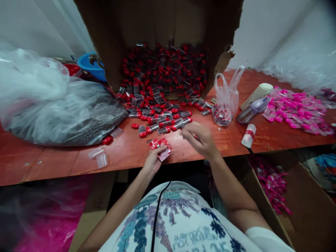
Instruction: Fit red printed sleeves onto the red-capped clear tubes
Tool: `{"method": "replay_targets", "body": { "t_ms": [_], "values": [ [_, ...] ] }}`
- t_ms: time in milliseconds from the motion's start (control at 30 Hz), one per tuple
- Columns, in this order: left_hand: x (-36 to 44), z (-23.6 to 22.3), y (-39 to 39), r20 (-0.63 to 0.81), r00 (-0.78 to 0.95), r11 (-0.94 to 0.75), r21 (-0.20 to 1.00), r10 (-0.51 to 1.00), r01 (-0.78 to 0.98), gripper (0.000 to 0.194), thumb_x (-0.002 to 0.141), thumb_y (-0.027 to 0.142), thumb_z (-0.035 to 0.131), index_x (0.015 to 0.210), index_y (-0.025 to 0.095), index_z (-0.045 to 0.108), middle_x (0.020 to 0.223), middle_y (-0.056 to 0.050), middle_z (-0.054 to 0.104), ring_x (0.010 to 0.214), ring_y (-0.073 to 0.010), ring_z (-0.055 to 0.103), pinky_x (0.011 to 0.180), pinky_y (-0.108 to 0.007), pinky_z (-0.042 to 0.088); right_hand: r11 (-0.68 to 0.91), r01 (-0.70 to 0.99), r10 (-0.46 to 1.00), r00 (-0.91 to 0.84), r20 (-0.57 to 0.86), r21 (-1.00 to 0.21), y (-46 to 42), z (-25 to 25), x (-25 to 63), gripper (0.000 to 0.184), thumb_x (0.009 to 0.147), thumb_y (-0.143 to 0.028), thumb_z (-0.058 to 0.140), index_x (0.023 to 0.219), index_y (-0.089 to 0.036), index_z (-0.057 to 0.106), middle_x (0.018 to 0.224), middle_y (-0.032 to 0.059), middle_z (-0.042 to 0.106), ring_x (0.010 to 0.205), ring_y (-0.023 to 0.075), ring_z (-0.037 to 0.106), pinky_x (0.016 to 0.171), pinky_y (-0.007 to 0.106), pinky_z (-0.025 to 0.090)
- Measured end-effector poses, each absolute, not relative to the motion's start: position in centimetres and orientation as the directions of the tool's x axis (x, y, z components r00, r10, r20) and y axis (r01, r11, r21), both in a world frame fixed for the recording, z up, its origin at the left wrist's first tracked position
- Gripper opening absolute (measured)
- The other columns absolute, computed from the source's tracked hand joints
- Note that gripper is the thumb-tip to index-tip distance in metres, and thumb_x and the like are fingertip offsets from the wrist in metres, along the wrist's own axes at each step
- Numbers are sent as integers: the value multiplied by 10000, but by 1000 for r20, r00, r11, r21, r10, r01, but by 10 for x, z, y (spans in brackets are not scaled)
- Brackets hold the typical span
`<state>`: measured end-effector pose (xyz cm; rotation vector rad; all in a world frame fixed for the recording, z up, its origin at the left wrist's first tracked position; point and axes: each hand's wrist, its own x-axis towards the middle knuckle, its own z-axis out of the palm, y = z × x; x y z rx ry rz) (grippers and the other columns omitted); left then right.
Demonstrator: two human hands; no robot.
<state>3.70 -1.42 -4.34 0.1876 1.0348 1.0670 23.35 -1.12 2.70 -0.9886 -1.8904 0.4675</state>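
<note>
My left hand [153, 160] is closed on a small bunch of red printed labels [162, 144] with white markings, held over the table's front edge. To its right, my right hand [200, 140] hovers above the table, smeared by motion; its fingers are bent, and whether anything is between them is unclear. Just beyond both hands lie loose small clear containers [181, 124] with red caps and dark beads inside. They spill out of a heap [162, 75] of the same containers in a large cardboard box [162, 21] tipped on its side.
On the left sits a big clear bag of dark beads [86, 115], with empty clear tubes [101, 158] in front. To the right are a small plastic bag [223, 113], a purple-topped bottle [252, 110], a roll [248, 135] and pink-capped containers [294, 108]. An open carton [309, 210] stands below.
</note>
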Motion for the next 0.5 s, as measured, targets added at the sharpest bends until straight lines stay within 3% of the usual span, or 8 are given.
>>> {"method": "replay_targets", "body": {
  "t_ms": [100, 200, 400, 500],
  "values": [
    [34, -42, -14, -600, 45, 490, 605, 798, -627, 154, 597, -48, 686, 690, 72, 663, 674, -59, 702, 587, -166, 665, 600, -294, 591, 456, 758, 877, -292, 382, -466, 43, -20, 245, 299, 889, -155, 440, 1105, -182, 644, 1107, 120, 631, 1006, 224, 550, 874, 371, 442],
    [33, -42, -14, -600, 16, 471, 611, 800, -636, 168, 583, -67, 687, 662, 78, 654, 654, -48, 694, 573, -152, 661, 597, -273, 588, 445, 844, 891, -380, 249, -300, 57, -54, 253, 428, 865, -58, 432, 1238, -214, 572, 1319, 118, 505, 1134, 232, 482, 918, 349, 413],
    [33, -41, -13, -594, 74, 478, 560, 801, -677, 99, 666, -24, 658, 688, 73, 657, 694, -70, 699, 640, -164, 671, 681, -348, 598, 511, 846, 845, -461, 271, -153, 34, -58, 238, 314, 906, -208, 495, 1204, -255, 582, 1150, 98, 580, 1012, 236, 508, 847, 335, 407],
    [33, -41, -11, -604, 73, 474, 539, 794, -696, 92, 677, -24, 649, 696, 66, 660, 701, -79, 699, 652, -166, 672, 689, -359, 597, 576, 802, 807, -528, 264, -156, 23, -57, 229, 228, 885, -221, 541, 1098, -230, 621, 1176, 105, 579, 1050, 249, 495, 869, 360, 402]
  ]
}}
